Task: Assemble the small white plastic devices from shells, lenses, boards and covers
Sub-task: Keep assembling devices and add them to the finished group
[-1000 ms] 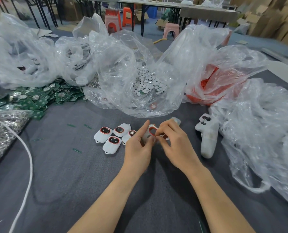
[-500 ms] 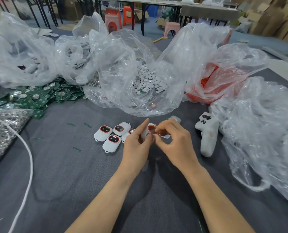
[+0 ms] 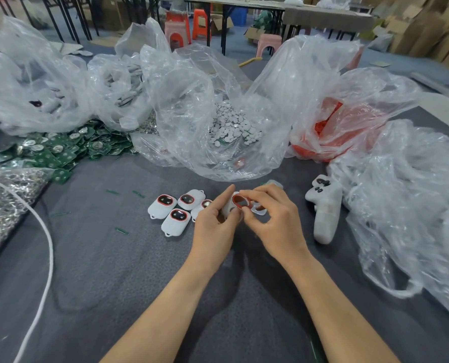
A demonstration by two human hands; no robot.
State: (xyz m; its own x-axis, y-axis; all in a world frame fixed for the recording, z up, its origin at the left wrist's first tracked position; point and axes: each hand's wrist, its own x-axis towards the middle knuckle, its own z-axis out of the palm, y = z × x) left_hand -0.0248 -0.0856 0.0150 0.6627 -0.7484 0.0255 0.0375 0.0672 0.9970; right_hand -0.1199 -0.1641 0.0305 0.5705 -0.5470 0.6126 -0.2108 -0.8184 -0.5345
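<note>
My left hand point(image 3: 212, 226) grips a small white shell point(image 3: 230, 206) with a red ring point(image 3: 240, 201) around its window, just above the grey table. My right hand point(image 3: 273, 221) pinches the red ring at the shell's top. Several white devices point(image 3: 175, 209) with red-rimmed dark windows lie in a cluster left of my hands. Green boards point(image 3: 61, 150) are heaped at the left. Small white round pieces point(image 3: 231, 127) sit in a clear bag at the centre. Red parts point(image 3: 328, 127) fill a bag at the right.
A white pistol-shaped tool point(image 3: 324, 208) lies right of my hands. Crumpled clear bags point(image 3: 406, 200) cover the right side and the back. A bag of shiny metal bits point(image 3: 3, 203) and a white cord point(image 3: 45, 247) lie at the left.
Both hands stay together on the shell; my right fingers have shifted slightly on the red ring. Nothing else moved.
</note>
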